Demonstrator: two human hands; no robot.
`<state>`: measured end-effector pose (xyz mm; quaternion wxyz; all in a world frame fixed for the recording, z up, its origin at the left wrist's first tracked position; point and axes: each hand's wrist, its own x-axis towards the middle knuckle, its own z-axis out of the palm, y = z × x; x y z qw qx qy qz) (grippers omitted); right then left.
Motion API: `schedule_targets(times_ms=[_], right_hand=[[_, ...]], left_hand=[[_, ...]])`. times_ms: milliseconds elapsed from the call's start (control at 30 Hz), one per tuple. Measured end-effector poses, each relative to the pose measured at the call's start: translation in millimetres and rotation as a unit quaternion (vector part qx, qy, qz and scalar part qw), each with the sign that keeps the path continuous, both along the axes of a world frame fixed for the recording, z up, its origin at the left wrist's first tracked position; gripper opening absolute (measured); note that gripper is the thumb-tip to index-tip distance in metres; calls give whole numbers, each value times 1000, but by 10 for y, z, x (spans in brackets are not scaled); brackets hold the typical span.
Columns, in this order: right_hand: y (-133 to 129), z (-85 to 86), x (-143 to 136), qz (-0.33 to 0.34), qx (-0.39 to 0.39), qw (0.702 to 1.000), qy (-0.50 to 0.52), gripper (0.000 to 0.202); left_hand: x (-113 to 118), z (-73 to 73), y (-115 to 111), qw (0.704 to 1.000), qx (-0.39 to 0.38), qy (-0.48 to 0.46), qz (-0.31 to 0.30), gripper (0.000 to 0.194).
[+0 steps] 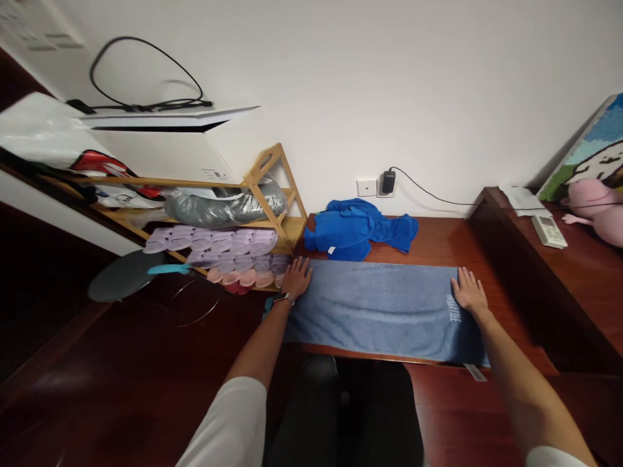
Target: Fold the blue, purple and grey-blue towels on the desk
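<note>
A blue-grey towel [374,308] is spread lengthwise over a reddish-brown wooden surface [440,240]. My left hand [296,277] lies flat on its far left corner, fingers apart, with a watch on the wrist. At the far right corner my right hand [470,292] presses flat, fingers stretched out, just beside some pale lettering on the cloth. Soft wrinkles run across the towel's middle, and a white tag [475,372] hangs off its near right edge. Behind the towel lies a crumpled bright blue cloth [363,227] with a small white label.
At left, a wooden rack [272,185] holds several lilac and pink slippers [228,241] and a plastic-wrapped grey item [226,206]. A plugged-in black charger [388,181] trails a cable rightward. The raised right-hand surface bears a remote [549,230] and a pink plush toy [596,207].
</note>
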<state>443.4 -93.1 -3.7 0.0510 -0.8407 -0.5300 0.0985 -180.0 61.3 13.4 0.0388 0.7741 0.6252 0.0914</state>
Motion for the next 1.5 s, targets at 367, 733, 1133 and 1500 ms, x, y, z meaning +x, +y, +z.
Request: schedule_targets(times_ms=[367, 733, 1133, 1500], right_hand=[[-402, 389, -2749, 281, 113, 952, 37, 67], [-1189, 134, -916, 10, -9, 999, -35, 73], [-1256, 162, -1274, 109, 58, 992, -38, 70], [-1389, 95, -1008, 42, -2, 999, -32, 72]], left_hand=[[1175, 114, -1228, 978, 55, -38, -198, 53], [-471, -115, -1308, 998, 40, -31, 30, 58], [-230, -17, -1637, 997, 78, -28, 0, 52], [-238, -38, -1804, 996, 78, -35, -5, 54]])
